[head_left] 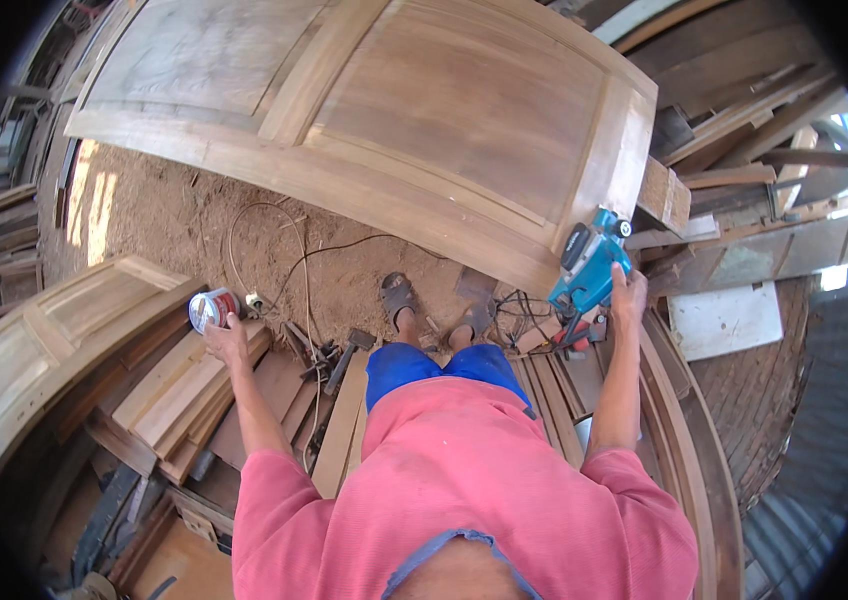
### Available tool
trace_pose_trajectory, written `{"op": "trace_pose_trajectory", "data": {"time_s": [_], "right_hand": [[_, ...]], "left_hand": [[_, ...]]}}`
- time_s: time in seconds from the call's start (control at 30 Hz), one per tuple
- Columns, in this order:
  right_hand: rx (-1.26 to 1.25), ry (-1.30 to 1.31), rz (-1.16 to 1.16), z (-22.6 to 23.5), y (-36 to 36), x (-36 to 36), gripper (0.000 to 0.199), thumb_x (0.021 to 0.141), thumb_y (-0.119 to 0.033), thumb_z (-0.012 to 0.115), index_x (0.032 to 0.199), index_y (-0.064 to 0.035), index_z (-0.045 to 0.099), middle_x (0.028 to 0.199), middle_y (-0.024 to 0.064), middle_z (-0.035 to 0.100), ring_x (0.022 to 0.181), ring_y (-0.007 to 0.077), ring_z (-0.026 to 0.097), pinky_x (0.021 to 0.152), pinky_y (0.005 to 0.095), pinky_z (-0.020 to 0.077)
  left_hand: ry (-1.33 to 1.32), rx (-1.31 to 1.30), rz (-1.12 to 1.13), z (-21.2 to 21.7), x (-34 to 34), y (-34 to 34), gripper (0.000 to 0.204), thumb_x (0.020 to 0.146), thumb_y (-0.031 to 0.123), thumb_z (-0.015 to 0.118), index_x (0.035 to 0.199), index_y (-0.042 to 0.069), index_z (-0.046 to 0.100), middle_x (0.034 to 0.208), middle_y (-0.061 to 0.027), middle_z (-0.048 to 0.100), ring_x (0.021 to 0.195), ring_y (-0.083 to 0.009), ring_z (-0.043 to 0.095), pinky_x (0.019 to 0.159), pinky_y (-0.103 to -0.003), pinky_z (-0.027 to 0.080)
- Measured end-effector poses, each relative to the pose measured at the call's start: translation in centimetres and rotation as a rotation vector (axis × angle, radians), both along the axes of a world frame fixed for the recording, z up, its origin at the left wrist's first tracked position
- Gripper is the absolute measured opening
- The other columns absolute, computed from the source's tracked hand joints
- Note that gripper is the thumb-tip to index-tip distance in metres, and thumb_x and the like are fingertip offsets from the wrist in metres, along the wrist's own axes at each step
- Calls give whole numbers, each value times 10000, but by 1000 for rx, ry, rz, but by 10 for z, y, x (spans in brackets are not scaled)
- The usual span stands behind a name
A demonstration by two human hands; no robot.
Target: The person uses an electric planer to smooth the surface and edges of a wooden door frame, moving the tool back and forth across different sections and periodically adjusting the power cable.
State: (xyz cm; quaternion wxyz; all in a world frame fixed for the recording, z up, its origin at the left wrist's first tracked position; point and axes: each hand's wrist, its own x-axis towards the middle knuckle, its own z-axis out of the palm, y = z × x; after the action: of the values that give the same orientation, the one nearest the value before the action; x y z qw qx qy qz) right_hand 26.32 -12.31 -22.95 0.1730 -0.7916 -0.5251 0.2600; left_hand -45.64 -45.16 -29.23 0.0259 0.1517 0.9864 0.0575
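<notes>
While the right hand grips it, the planer shows white lettering.

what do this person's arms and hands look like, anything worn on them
The left sleeve and right sleeve are short, loose and pinkish red, leaving the forearms bare. The left hand and right hand are ungloved; I can make out no watch or bracelet.
</notes>
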Motion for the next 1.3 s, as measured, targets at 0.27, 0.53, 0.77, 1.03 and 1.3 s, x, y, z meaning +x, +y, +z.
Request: {"op": "trace_pose_trajectory", "data": {"time_s": [0.27,0.53,0.77,1.03,1.3], "right_hand": [[93,1002,-295,-17,-10,-54,351,992,-381,703,1072,-47,632,814,26,639,591,113,576,520,285,483],[41,924,-268,23,-71,-63,488,1051,-480,533,1031,0,622,737,35,603,575,118,565,520,280,454],[16,876,-182,26,-117,-79,548,1022,-544,547,941,-5,605,681,42,585,560,135,574,521,314,448],[57,765,-109,9,-79,-81,498,1032,-469,537,852,-6,577,632,51,570,545,150,585,524,324,465],[74,765,-51,-6,84,-71,452,1025,-422,575,886,4,630,632,59,604,509,157,597,497,336,481]], "left_hand": [[-179,197,-817,-18,209,191,738,886,370,698,1513,67,453,1601,-341,308,1491,-494,283,1208,-614,226],[-259,143,-1063,-3,337,321,729,918,372,655,1524,54,404,1625,-323,264,1476,-509,264,1184,-659,178],[72,194,-1097,-56,348,321,688,911,381,620,1489,59,435,1609,-307,323,1422,-487,353,1169,-647,195],[121,164,-1099,-46,350,321,671,894,363,625,1463,50,455,1578,-305,372,1385,-479,397,1142,-635,235],[153,185,-1112,-45,352,322,685,877,361,631,1458,40,465,1564,-307,393,1348,-473,427,1131,-616,259]]}}
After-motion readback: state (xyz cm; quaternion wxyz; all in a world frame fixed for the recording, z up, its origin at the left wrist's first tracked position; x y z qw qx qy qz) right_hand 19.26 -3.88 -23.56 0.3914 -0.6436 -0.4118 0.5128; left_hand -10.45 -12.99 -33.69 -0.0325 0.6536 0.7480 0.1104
